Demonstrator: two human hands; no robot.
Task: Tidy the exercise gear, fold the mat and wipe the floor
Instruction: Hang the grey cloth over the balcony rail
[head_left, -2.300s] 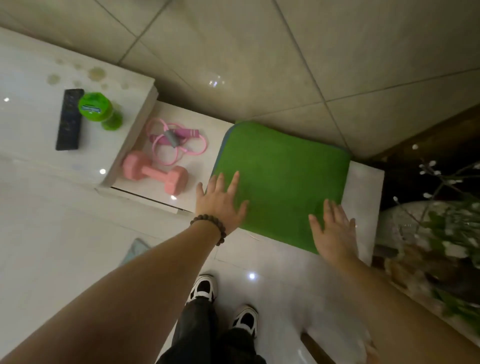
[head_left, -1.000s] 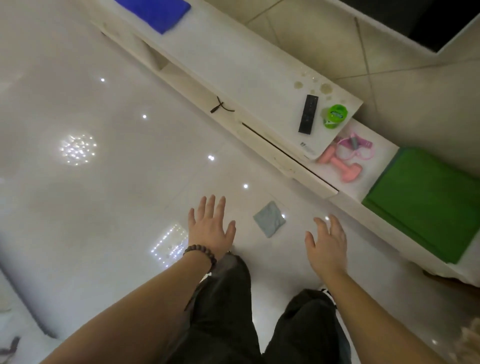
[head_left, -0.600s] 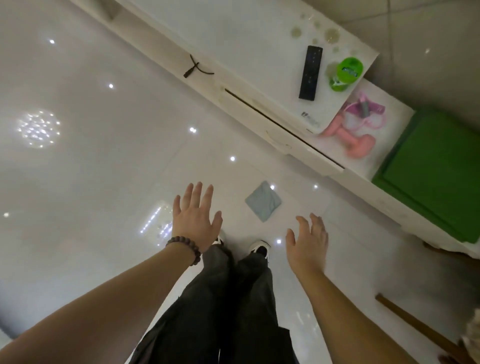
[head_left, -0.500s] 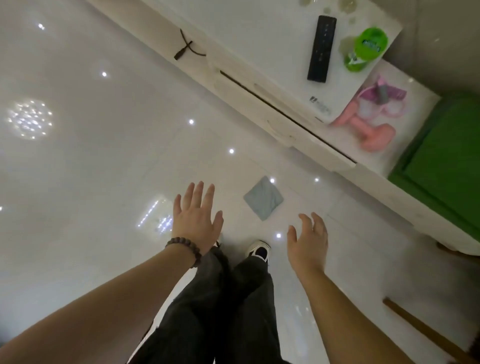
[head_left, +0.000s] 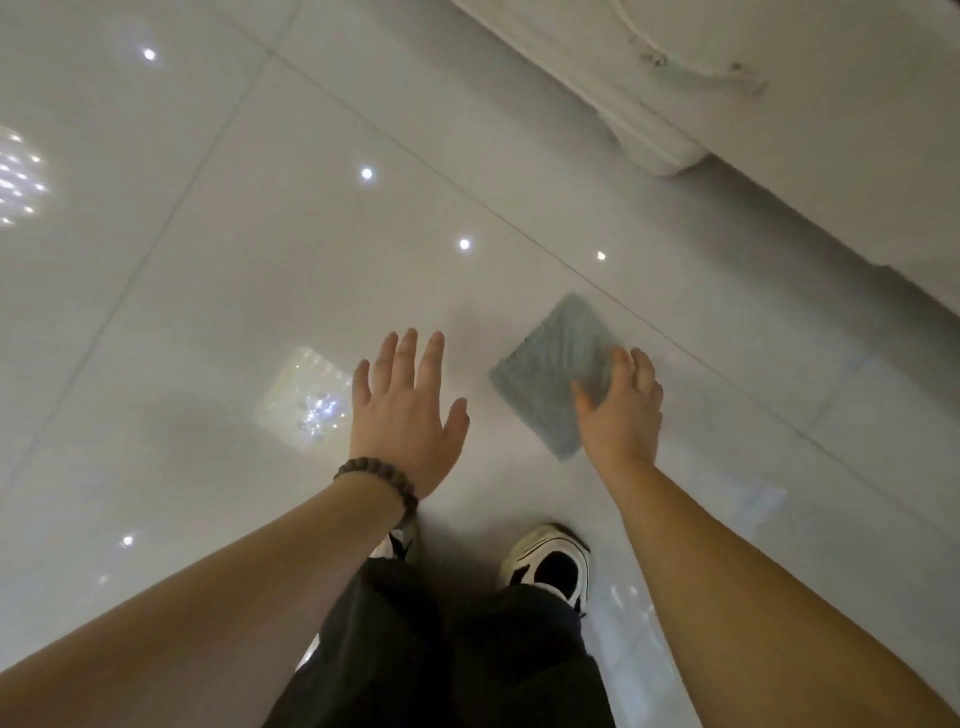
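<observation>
A person's right hand (head_left: 621, 415), fingers loose, reaches over the grey cloth (head_left: 558, 371) lying flat on the floor (head_left: 234, 260), apparently to begin wiping, while the left hand (head_left: 405, 415) hovers empty and spread beside the cloth.

glossy white tile floor (head_left: 260, 260), white cabinet (head_left: 779, 130)

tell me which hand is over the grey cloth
The right hand, fingers spread over the grey cloth on the floor. The left hand, with the bead bracelet, is over bare tile.

Cloth (head_left: 558, 371) on floor (head_left: 234, 286), beside cabinet (head_left: 779, 156)
</observation>
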